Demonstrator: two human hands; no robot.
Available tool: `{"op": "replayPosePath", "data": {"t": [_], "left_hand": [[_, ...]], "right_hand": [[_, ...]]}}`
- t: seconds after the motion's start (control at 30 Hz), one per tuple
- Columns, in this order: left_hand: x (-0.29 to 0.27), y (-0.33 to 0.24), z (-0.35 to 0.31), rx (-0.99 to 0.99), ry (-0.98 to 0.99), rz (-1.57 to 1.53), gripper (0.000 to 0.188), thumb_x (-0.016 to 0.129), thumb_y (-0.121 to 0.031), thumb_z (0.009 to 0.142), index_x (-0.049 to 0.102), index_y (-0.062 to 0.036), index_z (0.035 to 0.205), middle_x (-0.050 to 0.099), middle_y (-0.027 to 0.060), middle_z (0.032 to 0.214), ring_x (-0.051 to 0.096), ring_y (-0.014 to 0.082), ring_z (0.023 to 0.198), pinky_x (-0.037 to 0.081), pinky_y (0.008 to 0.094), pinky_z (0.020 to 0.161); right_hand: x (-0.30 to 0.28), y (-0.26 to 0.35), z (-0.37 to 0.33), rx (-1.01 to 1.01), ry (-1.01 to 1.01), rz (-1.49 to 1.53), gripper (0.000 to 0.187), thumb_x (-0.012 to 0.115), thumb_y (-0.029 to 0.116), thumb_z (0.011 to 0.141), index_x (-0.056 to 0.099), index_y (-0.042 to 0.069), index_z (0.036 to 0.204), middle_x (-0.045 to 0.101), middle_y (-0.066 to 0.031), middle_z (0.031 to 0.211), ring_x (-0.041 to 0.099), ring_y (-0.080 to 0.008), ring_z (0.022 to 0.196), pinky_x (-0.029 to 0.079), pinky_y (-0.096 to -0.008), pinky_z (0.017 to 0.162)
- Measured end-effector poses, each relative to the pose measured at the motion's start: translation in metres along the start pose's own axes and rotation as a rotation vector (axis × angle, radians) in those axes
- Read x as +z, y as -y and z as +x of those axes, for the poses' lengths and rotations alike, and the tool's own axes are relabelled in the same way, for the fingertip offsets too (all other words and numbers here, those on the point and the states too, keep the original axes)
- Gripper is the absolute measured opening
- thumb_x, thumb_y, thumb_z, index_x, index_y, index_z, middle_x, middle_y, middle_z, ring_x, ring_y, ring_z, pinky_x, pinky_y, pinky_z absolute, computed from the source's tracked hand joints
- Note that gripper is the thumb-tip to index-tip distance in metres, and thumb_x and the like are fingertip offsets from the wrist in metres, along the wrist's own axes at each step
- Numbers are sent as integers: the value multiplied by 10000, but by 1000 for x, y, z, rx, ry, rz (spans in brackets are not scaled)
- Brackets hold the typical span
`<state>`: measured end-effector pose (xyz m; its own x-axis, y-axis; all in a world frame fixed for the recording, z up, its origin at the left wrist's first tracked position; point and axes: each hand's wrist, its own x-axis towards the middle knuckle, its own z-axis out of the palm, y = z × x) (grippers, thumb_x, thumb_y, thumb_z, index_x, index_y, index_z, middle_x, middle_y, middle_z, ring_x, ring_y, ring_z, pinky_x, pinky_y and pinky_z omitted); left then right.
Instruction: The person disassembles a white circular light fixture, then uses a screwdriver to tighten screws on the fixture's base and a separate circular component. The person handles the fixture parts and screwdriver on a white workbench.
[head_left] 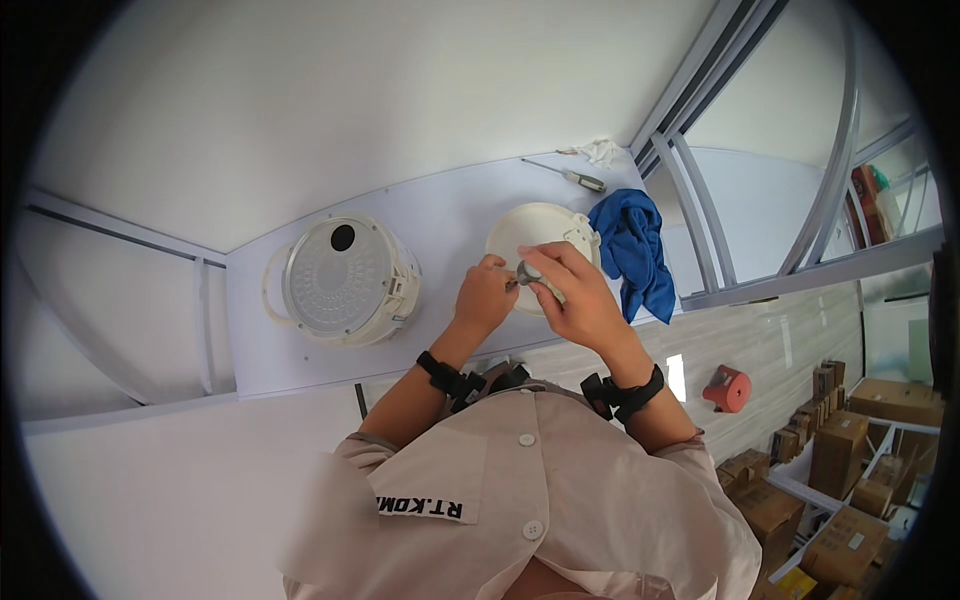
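Observation:
Above a round cream lid [508,226] on the white table, my two hands meet. My right hand [580,300] grips a small rounded grey metallic part [530,271] between thumb and fingers; its exact kind does not show. Close against it, my left hand [486,298] is closed in a pinch near a small dark piece that I cannot make out. The lid has a hinge-like fitting on its right edge, and my hands cover part of it. Left of my hands stands a round cream appliance [405,315], like a rice cooker upside down, with a grey metal plate on top and a loop handle.
A blue cloth [632,250] lies bunched right of the lid. Behind it are a screwdriver [585,182] and a crumpled white cloth [603,152]. Grey metal frames [700,210] flank the white table [445,225]. A red stool [730,389] and cardboard boxes [842,450] are at the right.

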<state>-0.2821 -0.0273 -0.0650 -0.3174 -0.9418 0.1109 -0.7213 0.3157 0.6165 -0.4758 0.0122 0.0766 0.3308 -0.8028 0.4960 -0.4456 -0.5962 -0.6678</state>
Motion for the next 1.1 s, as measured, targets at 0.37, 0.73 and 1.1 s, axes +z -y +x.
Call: {"op": "replayPosePath", "data": {"t": [0.37, 0.73, 1.1], "left_hand": [[7, -7, -6, 68, -152, 66, 158, 707, -193, 935, 782, -55, 957, 699, 163, 1090, 681, 424, 886, 562, 523, 793], [3, -3, 10, -147, 165, 55, 190, 729, -184, 947, 809, -38, 1039, 657, 155, 1309, 658, 435, 1069, 560, 509, 939], [-11, -15, 9, -118, 180, 155, 157, 755, -207, 940, 815, -77, 1007, 661, 101, 1299, 663, 381, 1096, 590, 472, 931]], "right_hand": [[18, -11, 11, 9, -182, -118, 417, 917, 155, 815, 777, 111, 1205, 719, -117, 988, 708, -289, 872, 588, -376, 713], [9, -11, 10, -15, 30, 107, 564, 786, 38, 905, 628, 76, 1445, 664, -223, 1340, 643, -422, 1223, 551, -459, 1022], [6, -14, 15, 37, -16, 62, 522, 828, 50, 886, 705, 71, 1392, 679, -215, 1287, 712, -360, 1070, 584, -404, 876]]}}
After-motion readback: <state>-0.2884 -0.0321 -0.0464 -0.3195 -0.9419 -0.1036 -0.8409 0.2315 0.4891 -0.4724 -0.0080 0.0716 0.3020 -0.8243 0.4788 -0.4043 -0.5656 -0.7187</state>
